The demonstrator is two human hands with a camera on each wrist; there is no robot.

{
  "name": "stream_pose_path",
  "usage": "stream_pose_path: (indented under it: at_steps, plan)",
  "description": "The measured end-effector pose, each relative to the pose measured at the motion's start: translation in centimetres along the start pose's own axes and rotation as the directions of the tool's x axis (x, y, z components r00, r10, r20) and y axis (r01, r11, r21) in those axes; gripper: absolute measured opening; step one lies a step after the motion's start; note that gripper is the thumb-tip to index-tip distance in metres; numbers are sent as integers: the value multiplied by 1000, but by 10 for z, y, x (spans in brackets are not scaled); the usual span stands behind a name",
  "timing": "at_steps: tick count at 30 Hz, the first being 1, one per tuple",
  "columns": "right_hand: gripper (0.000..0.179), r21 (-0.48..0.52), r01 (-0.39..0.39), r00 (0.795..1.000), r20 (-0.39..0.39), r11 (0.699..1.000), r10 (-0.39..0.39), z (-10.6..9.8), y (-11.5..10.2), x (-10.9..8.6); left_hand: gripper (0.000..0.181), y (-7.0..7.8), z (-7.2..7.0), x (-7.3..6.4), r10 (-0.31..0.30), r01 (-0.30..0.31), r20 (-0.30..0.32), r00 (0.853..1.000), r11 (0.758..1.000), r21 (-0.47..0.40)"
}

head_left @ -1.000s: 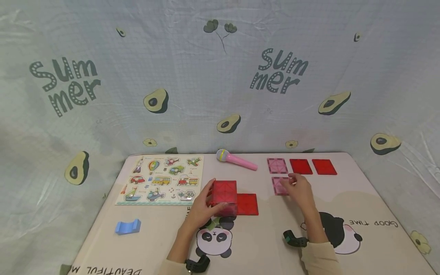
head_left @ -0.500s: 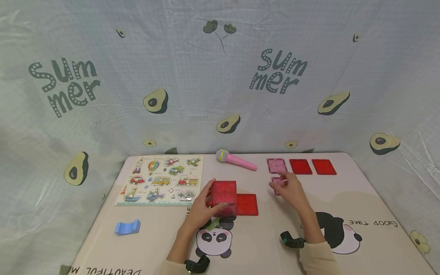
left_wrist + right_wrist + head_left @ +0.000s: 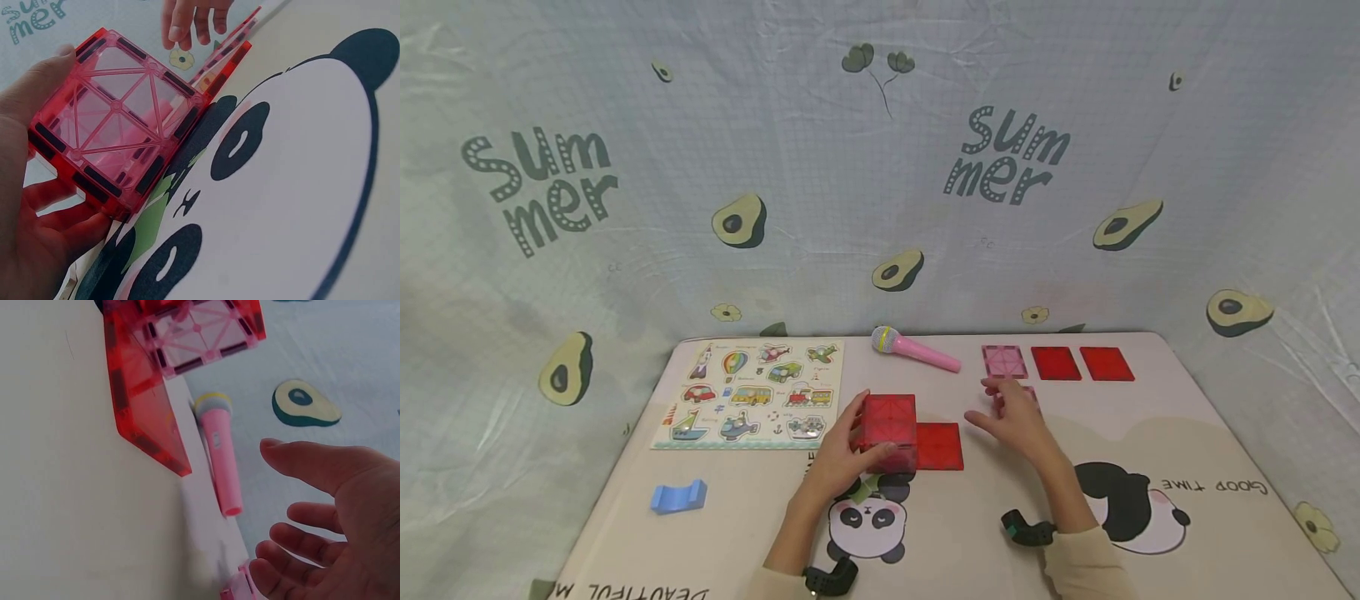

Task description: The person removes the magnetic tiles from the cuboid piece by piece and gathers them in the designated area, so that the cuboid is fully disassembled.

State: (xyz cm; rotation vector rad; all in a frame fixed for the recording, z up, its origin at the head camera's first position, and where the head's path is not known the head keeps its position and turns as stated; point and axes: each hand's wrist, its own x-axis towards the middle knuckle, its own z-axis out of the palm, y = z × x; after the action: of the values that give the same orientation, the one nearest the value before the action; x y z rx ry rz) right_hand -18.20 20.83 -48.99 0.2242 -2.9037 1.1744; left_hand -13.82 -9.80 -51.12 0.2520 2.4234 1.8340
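A box of see-through magnetic tiles point(image 3: 891, 418), red on top with pink walls, stands left of the table's middle. My left hand point(image 3: 835, 457) grips it, thumb along its near side in the head view and fingers on the left. In the left wrist view, a pink wall point(image 3: 115, 106) with red edges faces the camera. A flat red magnetic tile point(image 3: 941, 447) adjoins the box on its right. My right hand point(image 3: 1021, 423) hovers with spread, relaxed fingers and holds nothing. Partly hidden behind it lies a pink magnetic tile point(image 3: 1032, 395).
Another pink tile point(image 3: 1004, 362) and two red tiles point(image 3: 1057, 363) line the back right. A pink toy microphone point(image 3: 925, 353) lies behind the box. At left are a picture puzzle board point(image 3: 748, 392) and a blue curved block point(image 3: 678, 497). A patterned curtain point(image 3: 820, 167) hangs behind.
My right hand has moved left from over the front pink tile toward the box, without taking the tile. The left hand has stayed on the box.
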Motion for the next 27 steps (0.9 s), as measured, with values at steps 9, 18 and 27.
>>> stream_pose_path:
  at_steps: [9,18,27]
  plan:
    - [69,-4,33,997,74,999,-33,13,-6,0,89,-3,0,1,2,-2,7,1000,999,32]
    - [69,-1,22,990,141,1000,-22,24,-16,-2,93,-1,0,1,-5,5,7,1000,999,45]
    - [68,-25,35,975,219,999,-29,34,-25,-4,91,-1,0,0,1,-1,12,1000,999,42]
